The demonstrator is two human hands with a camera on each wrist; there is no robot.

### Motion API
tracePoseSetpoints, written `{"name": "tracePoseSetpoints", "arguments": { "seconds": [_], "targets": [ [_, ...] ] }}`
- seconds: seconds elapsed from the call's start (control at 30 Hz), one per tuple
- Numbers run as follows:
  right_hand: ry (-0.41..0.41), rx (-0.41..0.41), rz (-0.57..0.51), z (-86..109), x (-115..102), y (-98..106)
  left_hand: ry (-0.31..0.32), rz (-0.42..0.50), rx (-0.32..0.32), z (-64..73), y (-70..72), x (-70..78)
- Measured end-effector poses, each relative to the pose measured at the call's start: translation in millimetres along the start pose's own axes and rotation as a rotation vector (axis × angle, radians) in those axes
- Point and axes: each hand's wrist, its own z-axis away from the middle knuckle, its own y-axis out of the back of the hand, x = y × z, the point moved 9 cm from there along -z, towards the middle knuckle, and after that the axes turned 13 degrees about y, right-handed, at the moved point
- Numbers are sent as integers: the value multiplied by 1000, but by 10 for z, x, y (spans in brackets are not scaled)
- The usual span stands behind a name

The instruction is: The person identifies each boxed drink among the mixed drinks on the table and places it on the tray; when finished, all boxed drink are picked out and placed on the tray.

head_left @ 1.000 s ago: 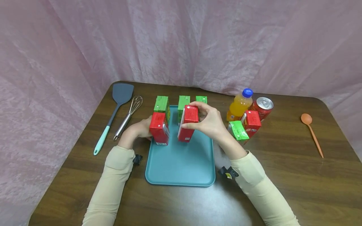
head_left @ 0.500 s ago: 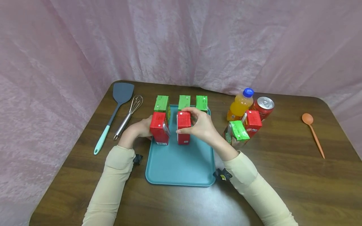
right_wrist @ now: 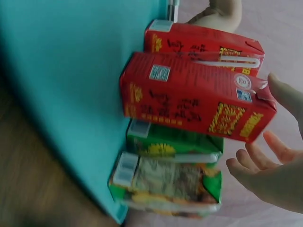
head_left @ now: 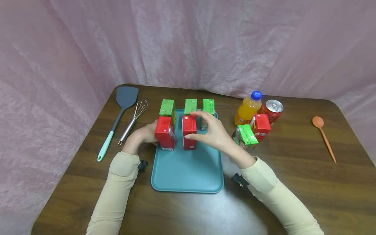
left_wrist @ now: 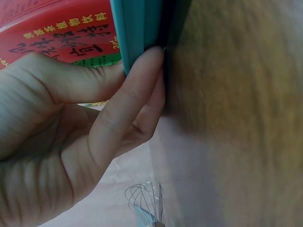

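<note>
My left hand (head_left: pixel 145 132) pinches the left rim of a teal tray (head_left: pixel 188 173); in the left wrist view its thumb lies on the tray's edge (left_wrist: pixel 135 28) and its fingers are under it. Around a red drink carton (head_left: pixel 189 143) standing upright on the tray, my right hand (head_left: pixel 215 132) is spread, with thumb and fingers apart from the box in the right wrist view. Another red carton (head_left: pixel 165 133) stands to its left. Behind them is a row of green cartons: left (head_left: pixel 167 107), middle (head_left: pixel 191 106) and right (head_left: pixel 208 106).
Right of the tray stand an orange drink bottle (head_left: pixel 248 111), a red can (head_left: pixel 273 109), a red carton (head_left: pixel 261 125) and a green carton (head_left: pixel 248 135). An orange spoon (head_left: pixel 324 138) lies far right. A spatula (head_left: pixel 117 120) and whisk (head_left: pixel 135 119) lie left.
My right hand has set the red carton down on the tray, slightly left of where it was held, and has loosened its fingers from it. The left hand has stayed at the rim.
</note>
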Motion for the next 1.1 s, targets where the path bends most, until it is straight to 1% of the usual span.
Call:
{"name": "tracePoseSetpoints", "arguments": {
  "seconds": [0.07,0.2,0.3,0.37,0.53,0.6,0.83,1.0,1.1],
  "targets": [
    [10,-9,32,55,-10,55,-4,8,-3,-3,-8,-6],
    [41,-21,81,186,-35,179,0,-9,-2,-7,-20,-17],
    [67,-14,109,273,-62,302,4,-20,-3,-7,-25,-19],
    [95,3,137,320,-90,408,4,-24,-1,-6,-24,-16],
    [197,45,216,444,-126,699,6,-26,-2,-6,-28,-16],
    [220,50,236,497,-91,806,5,-17,-5,-3,-27,-12],
    [245,53,330,689,93,1138,3,-20,-7,14,-21,10],
    [278,59,410,809,178,1312,9,-13,-8,34,-16,22],
    [281,75,432,864,232,1395,3,5,-15,38,-15,20]
  ]
}}
